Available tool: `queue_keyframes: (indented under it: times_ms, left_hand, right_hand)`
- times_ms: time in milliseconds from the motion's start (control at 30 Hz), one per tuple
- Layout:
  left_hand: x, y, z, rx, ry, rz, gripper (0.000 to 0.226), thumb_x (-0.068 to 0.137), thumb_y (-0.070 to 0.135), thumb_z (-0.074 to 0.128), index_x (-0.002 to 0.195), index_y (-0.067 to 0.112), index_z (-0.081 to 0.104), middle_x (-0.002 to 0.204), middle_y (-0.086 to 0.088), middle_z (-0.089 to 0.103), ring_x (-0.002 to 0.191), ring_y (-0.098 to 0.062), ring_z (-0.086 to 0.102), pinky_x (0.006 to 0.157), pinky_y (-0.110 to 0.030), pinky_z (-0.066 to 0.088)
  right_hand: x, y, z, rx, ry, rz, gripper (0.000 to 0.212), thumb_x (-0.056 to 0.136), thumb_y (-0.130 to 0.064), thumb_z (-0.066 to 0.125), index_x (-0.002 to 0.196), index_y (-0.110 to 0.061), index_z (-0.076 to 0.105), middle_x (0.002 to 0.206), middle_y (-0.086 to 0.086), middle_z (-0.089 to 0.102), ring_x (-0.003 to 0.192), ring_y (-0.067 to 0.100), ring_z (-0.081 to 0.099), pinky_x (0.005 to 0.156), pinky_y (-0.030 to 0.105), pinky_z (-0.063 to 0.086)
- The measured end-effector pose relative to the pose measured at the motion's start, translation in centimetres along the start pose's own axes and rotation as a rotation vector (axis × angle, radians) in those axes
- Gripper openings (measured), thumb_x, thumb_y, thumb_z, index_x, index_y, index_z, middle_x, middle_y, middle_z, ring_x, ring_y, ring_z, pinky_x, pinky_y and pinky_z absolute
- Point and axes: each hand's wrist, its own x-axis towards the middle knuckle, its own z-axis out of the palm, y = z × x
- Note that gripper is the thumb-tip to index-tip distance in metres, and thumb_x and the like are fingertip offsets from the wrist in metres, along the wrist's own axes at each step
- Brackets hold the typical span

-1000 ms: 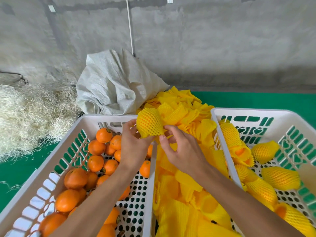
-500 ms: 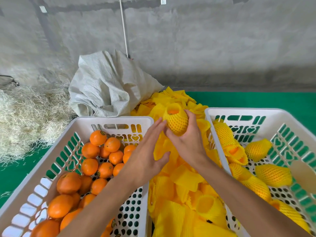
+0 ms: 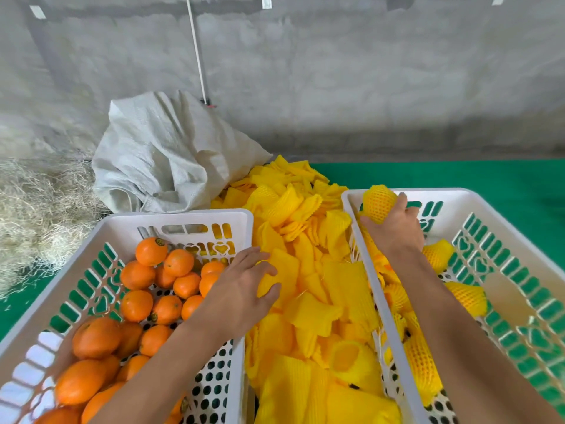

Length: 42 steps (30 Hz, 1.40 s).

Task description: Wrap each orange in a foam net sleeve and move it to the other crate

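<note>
Right of centre, the right hand's fingers [image 3: 405, 203] curl round the sleeved orange [image 3: 379, 203], now carried from mid-frame over the right crate [image 3: 351, 197], so only the drop remains. Half a second ago both hands met; the left hand [image 3: 244, 286] has dropped, fingers relaxed on the foam sleeves [image 3: 308, 270], beside the left crate [image 3: 183, 217].

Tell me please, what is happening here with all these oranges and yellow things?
A person is packing oranges into foam net sleeves. The right hand holds a wrapped orange over the far corner of the right crate, where other wrapped oranges already lie. The left hand reaches into the pile of empty sleeves between the crates. The left crate holds many bare oranges.
</note>
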Motion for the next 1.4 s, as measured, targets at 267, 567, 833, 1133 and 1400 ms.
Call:
queue_keyframes:
  times_ms: [267, 567, 833, 1133, 1400]
  left_hand:
    - [0.0, 0.1, -0.3, -0.013, -0.009, -0.018, 0.036, 0.104, 0.040, 0.059, 0.132, 0.019, 0.066, 0.160, 0.003, 0.042, 0.156, -0.010, 0.017, 0.123, -0.022, 0.017]
    - [-0.1, -0.1, -0.2, -0.084, 0.029, -0.025, 0.028, 0.104, 0.031, 0.061, 0.124, 0.013, 0.070, 0.154, -0.001, 0.050, 0.152, -0.012, 0.027, 0.122, -0.026, 0.023]
    - [0.0, -0.3, 0.4, -0.090, 0.039, -0.030, 0.031, 0.104, 0.027, 0.061, 0.131, 0.012, 0.065, 0.159, -0.006, 0.044, 0.154, -0.017, 0.024, 0.126, -0.033, 0.023]
    - [0.6, -2.8, 0.6, -0.325, 0.042, -0.539, 0.060, 0.109, 0.054, 0.023, 0.155, 0.020, 0.042, 0.153, -0.007, 0.051, 0.142, -0.028, 0.046, 0.111, -0.036, 0.035]
    - [-1.7, -9.0, 1.5, 0.141, -0.151, -0.583, 0.052, 0.096, 0.025, 0.070, 0.140, 0.013, 0.045, 0.138, -0.012, 0.041, 0.110, -0.033, 0.058, 0.084, -0.044, 0.055]
  right_hand:
    - [-1.1, -2.2, -0.1, -0.169, 0.055, -0.189, 0.047, 0.100, -0.039, 0.060, 0.131, -0.004, 0.061, 0.133, 0.020, 0.054, 0.128, 0.039, 0.047, 0.101, 0.052, 0.046]
    - [-7.5, -7.2, 3.7, -0.104, -0.457, -0.705, 0.036, 0.089, -0.048, 0.072, 0.112, -0.019, 0.071, 0.110, -0.001, 0.070, 0.106, 0.020, 0.063, 0.087, 0.038, 0.054]
    - [-9.9, -6.7, 6.9, -0.333, -0.653, -0.702, 0.084, 0.088, -0.052, 0.073, 0.150, -0.012, 0.031, 0.146, 0.014, 0.042, 0.133, 0.035, 0.050, 0.099, 0.047, 0.048]
    - [-7.7, -6.3, 6.9, -0.258, -0.675, -0.751, 0.067, 0.091, -0.053, 0.069, 0.145, -0.019, 0.049, 0.142, 0.007, 0.057, 0.126, 0.027, 0.056, 0.101, 0.044, 0.049]
    - [-7.2, -5.8, 6.6, -0.155, -0.703, -0.755, 0.056, 0.096, -0.050, 0.065, 0.144, -0.023, 0.055, 0.147, 0.001, 0.056, 0.129, 0.023, 0.055, 0.106, 0.038, 0.046]
